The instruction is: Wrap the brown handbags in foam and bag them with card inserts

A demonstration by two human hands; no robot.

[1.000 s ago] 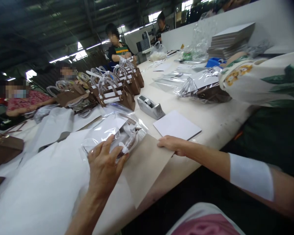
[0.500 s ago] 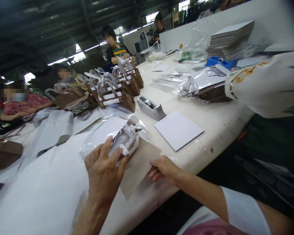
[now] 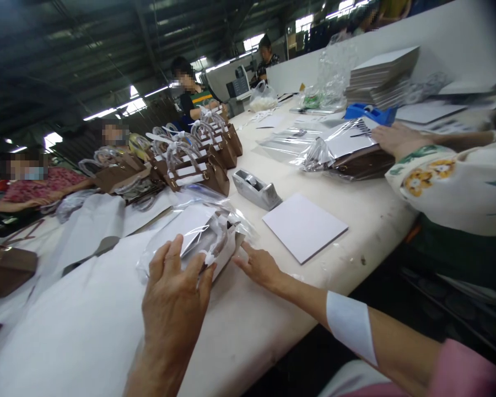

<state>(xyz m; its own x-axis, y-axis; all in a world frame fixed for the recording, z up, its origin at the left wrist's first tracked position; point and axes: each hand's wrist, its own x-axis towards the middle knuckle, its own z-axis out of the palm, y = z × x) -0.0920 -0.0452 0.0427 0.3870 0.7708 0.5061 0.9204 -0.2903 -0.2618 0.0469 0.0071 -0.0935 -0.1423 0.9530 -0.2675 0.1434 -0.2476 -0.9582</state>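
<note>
A handbag wrapped in clear plastic [image 3: 215,237], with a white sheet [image 3: 186,218] under the film, lies before me on the table. My left hand [image 3: 176,292] rests over its near side, fingers spread and fingertips touching the wrapping. At the package's right side my right hand [image 3: 258,267] reaches in with fingers stretched against a raised grey-tan flap [image 3: 236,242]. The fingers' far side is partly hidden. A white square board [image 3: 306,227] lies right of my right hand, and a grey tape dispenser [image 3: 256,188] stands behind it.
Several brown handbags [image 3: 204,171] with wrapped handles stand at the back left. At the right, a co-worker's hand [image 3: 400,140] is on another plastic-wrapped bag [image 3: 355,157], near a blue tape dispenser [image 3: 370,114]. A stack of boards [image 3: 380,74] stands behind. White padding [image 3: 78,309] covers the left side.
My right hand has moved left to the package, and the grey-tan flap that lay flat is now folded up against it. My left hand stays put. The co-worker's hand has come into view.
</note>
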